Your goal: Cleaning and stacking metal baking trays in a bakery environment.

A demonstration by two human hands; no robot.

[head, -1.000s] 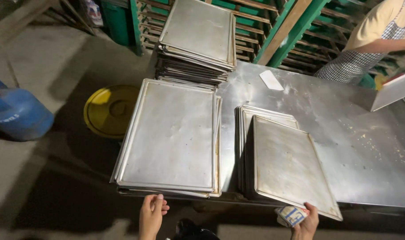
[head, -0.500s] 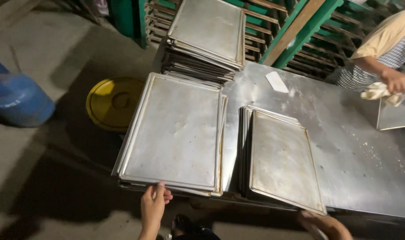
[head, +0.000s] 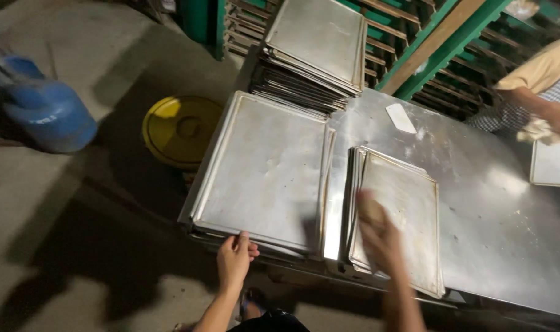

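Steel worktable (head: pixel 495 246), grey concrete floor. Near left: stack of flat metal baking trays (head: pixel 264 169); left hand (head: pixel 235 257) gripping its near edge. Right: smaller tray stack (head: pixel 409 203); right hand (head: pixel 378 233) blurred above it, grip indiscernible.

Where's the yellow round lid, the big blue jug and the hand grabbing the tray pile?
yellow lid (head: pixel 180 128), head view, middle of its top.
blue jug (head: pixel 46 110), head view, on its rounded side.
left hand (head: pixel 235 257), head view, back of the hand at the left tray stack (head: pixel 264 166), top tray.
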